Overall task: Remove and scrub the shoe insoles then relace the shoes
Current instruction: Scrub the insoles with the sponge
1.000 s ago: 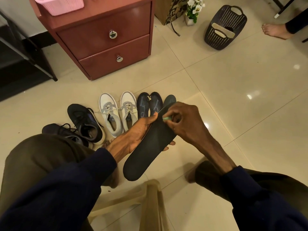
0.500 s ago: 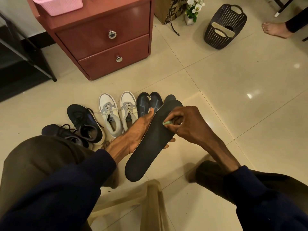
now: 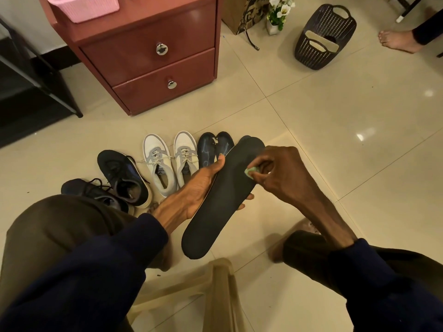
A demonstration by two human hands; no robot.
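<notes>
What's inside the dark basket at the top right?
Two pale insoles lie across the opening of the basket. Anything beneath them is hidden in shadow.

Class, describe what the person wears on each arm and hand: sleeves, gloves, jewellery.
The left sleeve and right sleeve are dark navy, of soft plain fabric, and end short of the wrists. The left hand and right hand are bare: no gloves, rings or watch show.
</notes>
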